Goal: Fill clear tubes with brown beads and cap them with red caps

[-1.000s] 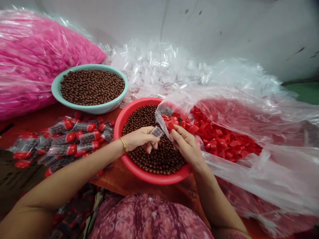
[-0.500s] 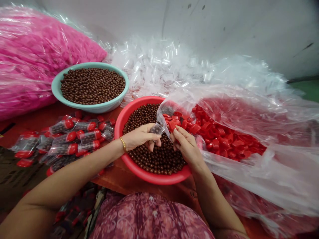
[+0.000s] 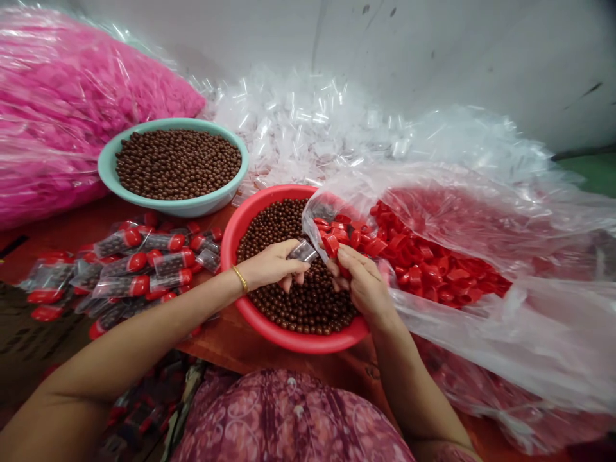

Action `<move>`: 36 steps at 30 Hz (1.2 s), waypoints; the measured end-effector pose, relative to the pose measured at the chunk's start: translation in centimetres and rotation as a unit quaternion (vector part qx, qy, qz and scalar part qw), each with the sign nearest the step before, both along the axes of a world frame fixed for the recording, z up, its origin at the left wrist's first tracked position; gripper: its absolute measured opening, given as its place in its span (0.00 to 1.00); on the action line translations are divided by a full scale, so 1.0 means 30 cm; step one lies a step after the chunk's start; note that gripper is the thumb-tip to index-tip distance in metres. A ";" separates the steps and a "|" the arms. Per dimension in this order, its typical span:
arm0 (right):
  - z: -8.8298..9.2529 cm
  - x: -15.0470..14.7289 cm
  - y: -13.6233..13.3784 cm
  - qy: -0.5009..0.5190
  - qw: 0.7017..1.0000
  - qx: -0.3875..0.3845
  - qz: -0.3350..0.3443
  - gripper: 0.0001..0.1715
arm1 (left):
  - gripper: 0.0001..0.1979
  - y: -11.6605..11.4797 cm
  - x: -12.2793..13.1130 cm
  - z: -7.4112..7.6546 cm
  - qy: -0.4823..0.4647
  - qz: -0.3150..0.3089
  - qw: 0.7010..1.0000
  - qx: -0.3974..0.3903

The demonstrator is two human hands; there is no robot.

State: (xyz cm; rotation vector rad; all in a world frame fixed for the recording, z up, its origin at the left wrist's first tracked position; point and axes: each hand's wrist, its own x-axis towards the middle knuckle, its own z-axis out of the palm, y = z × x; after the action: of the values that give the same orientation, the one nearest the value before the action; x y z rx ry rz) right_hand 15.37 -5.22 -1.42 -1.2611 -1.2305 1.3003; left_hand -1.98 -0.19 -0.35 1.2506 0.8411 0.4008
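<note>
Over a red basin of brown balls, my left hand is closed around a small clear plastic container with dark balls inside. Just to its right, my right hand pinches a red plastic cap between thumb and fingers. A bit of red also shows lower down within those fingers. The cap and the container's end are close together but apart. Loose red caps lie in an open clear bag beside my right hand.
Filled containers with red caps lie heaped at the left. Behind them stands a pale blue basin of brown balls. A large bag of pink pieces and a pile of clear containers sit at the back, before the wall.
The right fingers have shifted their grip, and more red now shows inside that hand. The left hand keeps the container in nearly the same spot.
</note>
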 end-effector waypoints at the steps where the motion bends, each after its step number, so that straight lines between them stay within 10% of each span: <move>1: -0.002 0.000 0.000 -0.005 1.000 0.004 -0.003 0.18 | 0.04 0.000 -0.001 0.001 -0.007 -0.008 1.000 0.003; 18: -0.001 -0.008 -0.015 -0.145 0.984 0.096 0.035 0.19 | 0.12 -0.019 -0.001 -0.009 -0.002 -0.062 0.992 0.106; 30: 0.004 0.013 -0.016 -0.503 0.799 0.319 0.085 0.28 | 0.09 -0.023 0.003 -0.010 0.036 -0.030 0.983 0.180; 36: 0.017 0.017 0.008 -0.383 0.882 0.274 0.036 0.30 | 0.08 -0.013 0.008 0.004 0.019 -0.055 0.992 0.114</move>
State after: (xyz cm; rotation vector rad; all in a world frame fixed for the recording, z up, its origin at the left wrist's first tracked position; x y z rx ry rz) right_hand 15.90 -4.97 -0.92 -1.3325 -2.0322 0.3884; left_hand -1.75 -0.59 -0.23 1.5134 0.7708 0.3924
